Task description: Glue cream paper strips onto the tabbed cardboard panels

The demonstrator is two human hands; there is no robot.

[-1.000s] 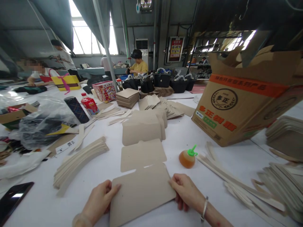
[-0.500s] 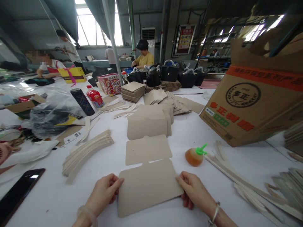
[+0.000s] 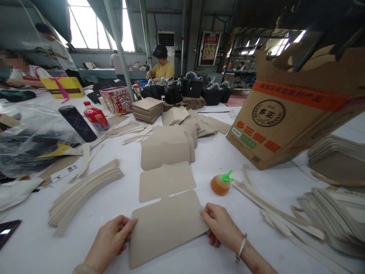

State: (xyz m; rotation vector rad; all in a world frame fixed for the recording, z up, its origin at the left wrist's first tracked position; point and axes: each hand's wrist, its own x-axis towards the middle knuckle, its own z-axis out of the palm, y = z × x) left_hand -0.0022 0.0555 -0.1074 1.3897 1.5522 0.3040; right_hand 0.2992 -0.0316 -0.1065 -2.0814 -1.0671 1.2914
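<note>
A grey-beige cardboard panel (image 3: 167, 228) with rounded corners lies low in the middle of the view, tilted a little. My left hand (image 3: 112, 239) pinches its left edge between thumb and fingers. On the opposite edge, my right hand (image 3: 219, 224) grips the panel near its right side. Just beyond it lies a smaller panel (image 3: 167, 180), and past that overlapping larger panels (image 3: 165, 150). A curved bundle of cardboard strips (image 3: 85, 194) rests to the left. To the right stands a small glue-coloured bottle (image 3: 220, 185) with a green nozzle.
A large cardboard box (image 3: 273, 121) stands at right, above stacked panels (image 3: 336, 224) and loose strips (image 3: 282, 213). Further back are a panel stack (image 3: 148, 110), black bags (image 3: 192, 87), a red bottle (image 3: 96, 117) and a person in yellow (image 3: 162, 68). A phone (image 3: 8, 232) lies at left.
The view has turned right, so most things appear further left, and more stacked panels show at right. Both hands keep their hold on the panel.
</note>
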